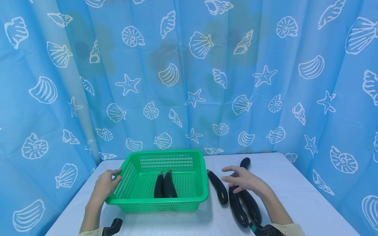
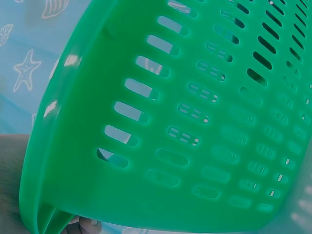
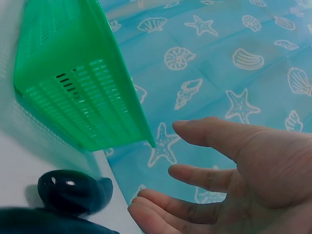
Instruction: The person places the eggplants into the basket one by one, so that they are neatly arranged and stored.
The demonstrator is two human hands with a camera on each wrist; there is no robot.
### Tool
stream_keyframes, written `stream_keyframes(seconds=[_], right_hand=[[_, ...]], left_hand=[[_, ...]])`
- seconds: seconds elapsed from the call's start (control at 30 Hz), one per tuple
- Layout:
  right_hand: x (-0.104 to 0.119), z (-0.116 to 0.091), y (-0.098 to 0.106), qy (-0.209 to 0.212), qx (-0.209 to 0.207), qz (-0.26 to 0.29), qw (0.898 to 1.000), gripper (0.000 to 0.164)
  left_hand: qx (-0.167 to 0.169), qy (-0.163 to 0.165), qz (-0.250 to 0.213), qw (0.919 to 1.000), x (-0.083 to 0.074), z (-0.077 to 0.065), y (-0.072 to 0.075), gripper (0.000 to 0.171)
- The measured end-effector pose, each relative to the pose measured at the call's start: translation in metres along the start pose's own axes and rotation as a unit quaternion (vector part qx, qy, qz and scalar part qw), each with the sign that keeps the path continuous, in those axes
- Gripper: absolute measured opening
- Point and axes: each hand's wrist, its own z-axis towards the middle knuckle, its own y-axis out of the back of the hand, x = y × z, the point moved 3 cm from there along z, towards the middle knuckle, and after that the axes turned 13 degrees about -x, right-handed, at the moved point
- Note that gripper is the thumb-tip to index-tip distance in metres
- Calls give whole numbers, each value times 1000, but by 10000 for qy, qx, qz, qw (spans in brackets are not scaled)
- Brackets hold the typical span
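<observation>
My left hand (image 1: 105, 186) is at the left rim of a green plastic basket (image 1: 165, 201), gripping its edge. In the left wrist view, fingertips (image 2: 87, 226) show beneath the rim of the basket wall (image 2: 161, 204). Two dark eggplants (image 1: 169, 186) lie side by side inside the basket. To its right, my right hand (image 1: 243, 179) hovers over more eggplants with fingers spread and nothing held. Nearest the basket is a curved eggplant (image 1: 218, 188); two longer ones (image 1: 238, 208) lie close together below the hand, and another end (image 1: 245, 163) shows behind it.
The basket and eggplants are on a white table (image 1: 298, 196). A blue curtain (image 1: 189, 82) with white shell and starfish prints hangs around its back and sides. The basket's right wall (image 3: 87, 107) stands close to the loose eggplants.
</observation>
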Motion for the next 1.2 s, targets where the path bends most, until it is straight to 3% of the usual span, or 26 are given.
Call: stream_keyframes(seconds=[0.47,0.83,1.2], right_hand=[[-19,-5,13,-270,-345,-328,9985,64],[-26,-5,22,-173,-297,-585,9977,65],[-33,-4,28,-346,-325,-856,9952,70]], left_hand=[[28,8,-3,10000,0,0,1,44],[15,-70,-10,10000,1,1,1,43],[-12,-44,22,10000,1,0,0,43]])
